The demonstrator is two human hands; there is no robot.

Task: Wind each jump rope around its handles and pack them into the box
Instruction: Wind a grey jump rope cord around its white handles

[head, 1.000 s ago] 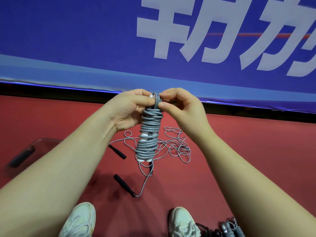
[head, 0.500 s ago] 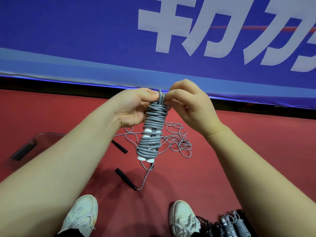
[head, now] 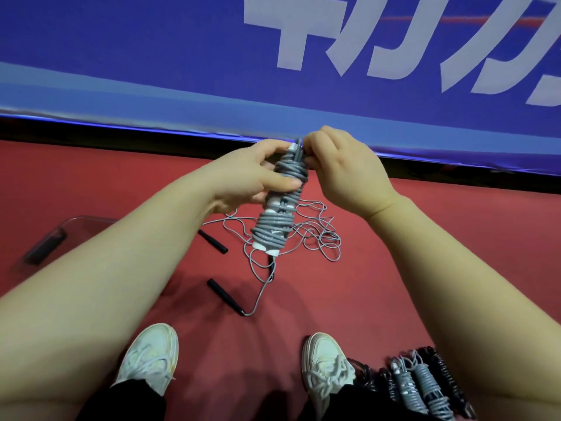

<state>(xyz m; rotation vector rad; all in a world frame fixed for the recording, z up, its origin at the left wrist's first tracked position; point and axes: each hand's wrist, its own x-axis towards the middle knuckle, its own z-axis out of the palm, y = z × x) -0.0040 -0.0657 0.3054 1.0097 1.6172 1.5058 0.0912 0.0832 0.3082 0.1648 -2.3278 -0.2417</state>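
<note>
Jump rope bundle (head: 273,232) in left fingers' (head: 280,184) grip, top between pinching right fingers (head: 315,142)

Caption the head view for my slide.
Left hand grips the wound grey rope, right hand pinches its top, above a loose rope.

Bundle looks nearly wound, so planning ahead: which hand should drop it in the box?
Left. The left hand grips the bundle round its middle, and the box lies on that side; the right hand only pinches its top.
</note>
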